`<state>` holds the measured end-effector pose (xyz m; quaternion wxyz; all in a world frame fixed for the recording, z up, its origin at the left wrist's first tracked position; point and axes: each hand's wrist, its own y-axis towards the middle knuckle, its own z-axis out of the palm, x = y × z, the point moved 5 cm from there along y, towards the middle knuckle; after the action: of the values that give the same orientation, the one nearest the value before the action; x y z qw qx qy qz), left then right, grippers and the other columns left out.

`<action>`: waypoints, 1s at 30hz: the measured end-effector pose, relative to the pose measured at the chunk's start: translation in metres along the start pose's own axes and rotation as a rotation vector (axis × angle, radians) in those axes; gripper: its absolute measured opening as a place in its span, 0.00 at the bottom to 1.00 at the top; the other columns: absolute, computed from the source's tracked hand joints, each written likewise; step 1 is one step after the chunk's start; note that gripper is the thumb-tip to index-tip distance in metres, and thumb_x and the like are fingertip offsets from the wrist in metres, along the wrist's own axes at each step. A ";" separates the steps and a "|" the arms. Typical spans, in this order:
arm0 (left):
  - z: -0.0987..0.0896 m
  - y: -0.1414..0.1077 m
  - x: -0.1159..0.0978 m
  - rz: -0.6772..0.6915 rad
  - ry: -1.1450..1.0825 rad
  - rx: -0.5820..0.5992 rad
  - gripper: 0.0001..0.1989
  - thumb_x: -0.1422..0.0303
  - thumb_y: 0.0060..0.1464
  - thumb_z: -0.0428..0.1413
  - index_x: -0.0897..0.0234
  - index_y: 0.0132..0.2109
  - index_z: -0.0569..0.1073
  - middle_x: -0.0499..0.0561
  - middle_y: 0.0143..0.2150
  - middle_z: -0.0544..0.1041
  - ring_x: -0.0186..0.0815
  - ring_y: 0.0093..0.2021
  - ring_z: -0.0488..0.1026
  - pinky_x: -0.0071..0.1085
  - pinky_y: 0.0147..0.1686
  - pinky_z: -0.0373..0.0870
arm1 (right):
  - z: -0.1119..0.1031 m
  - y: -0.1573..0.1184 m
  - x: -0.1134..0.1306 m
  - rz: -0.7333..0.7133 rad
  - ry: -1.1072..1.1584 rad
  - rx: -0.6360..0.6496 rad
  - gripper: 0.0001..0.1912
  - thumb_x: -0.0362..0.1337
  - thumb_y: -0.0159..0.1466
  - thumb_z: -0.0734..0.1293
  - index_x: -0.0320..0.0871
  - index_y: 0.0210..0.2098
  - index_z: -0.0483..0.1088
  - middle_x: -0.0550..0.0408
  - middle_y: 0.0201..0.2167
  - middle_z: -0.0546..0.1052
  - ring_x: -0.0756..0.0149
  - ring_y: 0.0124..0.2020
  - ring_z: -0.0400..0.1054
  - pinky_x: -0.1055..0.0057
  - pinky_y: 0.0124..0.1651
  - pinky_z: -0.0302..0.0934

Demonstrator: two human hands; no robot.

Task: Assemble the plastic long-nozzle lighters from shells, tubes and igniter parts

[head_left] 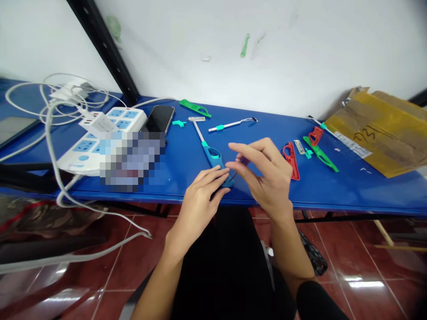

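Observation:
A blue lighter [213, 155] with a long metal tube lies near the table's front edge, its tube pointing to the back left. My left hand [203, 191] holds the lower end of its handle against the table. To the right, my right hand [263, 173] is raised with its fingers curled round a small screwdriver [243, 162], whose thin shaft slants down to the handle's lower end. The fingers partly hide the screwdriver and the handle. Behind the lighter lie a metal tube with a teal collar [220, 127] and a small metal part [196, 118].
Green shells [195, 108], red shells [291, 161] and teal triggers [179, 123] lie about the blue table [187, 155]. A power strip [128, 116], cables and a phone [160, 118] are at left. A cardboard box [390, 133] stands at right.

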<state>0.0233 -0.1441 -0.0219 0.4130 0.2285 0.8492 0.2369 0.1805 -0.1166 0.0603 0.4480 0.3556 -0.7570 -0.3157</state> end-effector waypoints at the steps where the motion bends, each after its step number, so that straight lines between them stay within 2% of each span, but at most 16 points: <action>1: 0.000 0.000 0.000 0.006 0.004 0.003 0.16 0.71 0.68 0.65 0.60 0.61 0.82 0.56 0.60 0.86 0.48 0.66 0.80 0.50 0.63 0.82 | 0.001 0.001 0.001 0.011 0.048 0.082 0.17 0.37 0.78 0.67 0.54 0.63 0.78 0.50 0.49 0.82 0.60 0.47 0.79 0.60 0.52 0.78; 3: 0.000 0.000 -0.001 0.017 0.010 0.005 0.16 0.71 0.69 0.64 0.59 0.61 0.82 0.55 0.60 0.86 0.48 0.66 0.80 0.50 0.63 0.82 | 0.003 0.001 0.003 0.047 0.165 0.227 0.21 0.36 0.81 0.62 0.52 0.69 0.73 0.47 0.57 0.81 0.59 0.52 0.80 0.58 0.55 0.78; 4: 0.001 0.000 -0.001 0.017 0.012 0.006 0.16 0.71 0.69 0.64 0.58 0.62 0.82 0.55 0.60 0.85 0.48 0.66 0.79 0.50 0.63 0.82 | 0.002 0.000 0.003 0.063 0.211 0.257 0.22 0.36 0.81 0.61 0.52 0.71 0.72 0.47 0.58 0.81 0.58 0.53 0.80 0.57 0.55 0.79; 7: 0.001 0.000 -0.001 0.004 0.020 0.012 0.16 0.71 0.70 0.63 0.58 0.62 0.82 0.55 0.61 0.85 0.48 0.66 0.79 0.51 0.63 0.82 | -0.001 -0.002 -0.001 0.086 0.219 0.178 0.22 0.36 0.78 0.66 0.54 0.70 0.73 0.50 0.52 0.83 0.58 0.50 0.81 0.57 0.54 0.80; 9: 0.002 -0.001 -0.001 -0.001 0.024 0.017 0.16 0.71 0.70 0.63 0.58 0.62 0.82 0.55 0.61 0.85 0.48 0.66 0.79 0.51 0.63 0.82 | -0.002 -0.002 -0.004 0.061 0.127 0.063 0.19 0.36 0.75 0.72 0.55 0.64 0.78 0.53 0.45 0.83 0.59 0.45 0.81 0.58 0.51 0.80; 11: 0.002 -0.001 -0.001 0.001 0.026 0.012 0.15 0.71 0.70 0.63 0.58 0.61 0.82 0.55 0.60 0.85 0.48 0.66 0.79 0.51 0.63 0.82 | -0.003 -0.001 -0.004 0.025 0.041 0.008 0.16 0.37 0.73 0.75 0.56 0.58 0.81 0.54 0.41 0.82 0.60 0.42 0.79 0.59 0.48 0.80; 16: 0.003 -0.002 0.000 0.006 0.022 -0.006 0.16 0.71 0.70 0.63 0.57 0.62 0.82 0.55 0.61 0.85 0.48 0.66 0.79 0.50 0.63 0.82 | -0.002 -0.004 -0.002 0.056 0.179 0.186 0.17 0.36 0.80 0.64 0.51 0.63 0.79 0.48 0.51 0.83 0.59 0.48 0.80 0.59 0.50 0.79; 19: 0.004 -0.002 0.000 -0.014 0.014 0.011 0.17 0.71 0.70 0.63 0.57 0.63 0.81 0.54 0.63 0.84 0.48 0.67 0.78 0.51 0.65 0.81 | -0.008 -0.007 -0.004 0.090 0.188 0.075 0.15 0.33 0.78 0.66 0.51 0.58 0.81 0.51 0.46 0.83 0.59 0.45 0.80 0.59 0.48 0.78; 22: 0.004 -0.002 0.000 -0.022 0.007 0.021 0.17 0.72 0.69 0.63 0.58 0.62 0.81 0.54 0.63 0.84 0.48 0.67 0.78 0.52 0.65 0.81 | -0.012 -0.004 -0.006 0.041 0.055 -0.071 0.14 0.33 0.72 0.75 0.55 0.55 0.82 0.55 0.39 0.81 0.60 0.41 0.77 0.61 0.44 0.76; 24: 0.004 -0.002 0.000 -0.014 0.006 0.020 0.17 0.72 0.69 0.64 0.58 0.62 0.81 0.54 0.63 0.84 0.49 0.67 0.78 0.52 0.64 0.81 | -0.012 -0.002 -0.007 0.005 -0.031 -0.095 0.14 0.34 0.71 0.76 0.56 0.53 0.84 0.55 0.38 0.79 0.60 0.41 0.76 0.61 0.44 0.75; 26: 0.004 -0.002 0.000 -0.013 0.003 0.021 0.17 0.72 0.69 0.63 0.58 0.62 0.81 0.54 0.63 0.84 0.48 0.67 0.78 0.52 0.64 0.81 | -0.010 0.000 -0.009 0.014 -0.009 -0.025 0.15 0.34 0.74 0.72 0.56 0.57 0.83 0.53 0.41 0.81 0.61 0.43 0.77 0.61 0.46 0.76; 30: 0.004 -0.002 -0.001 -0.032 0.000 0.021 0.18 0.72 0.69 0.64 0.57 0.63 0.81 0.53 0.64 0.84 0.48 0.68 0.78 0.51 0.65 0.80 | -0.006 -0.008 -0.013 0.066 0.264 0.146 0.23 0.32 0.79 0.64 0.59 0.68 0.76 0.51 0.52 0.84 0.58 0.49 0.81 0.56 0.52 0.78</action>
<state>0.0267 -0.1449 -0.0250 0.4144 0.2193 0.8551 0.2212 0.1921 -0.1115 0.0508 0.5270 0.4004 -0.7237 -0.1955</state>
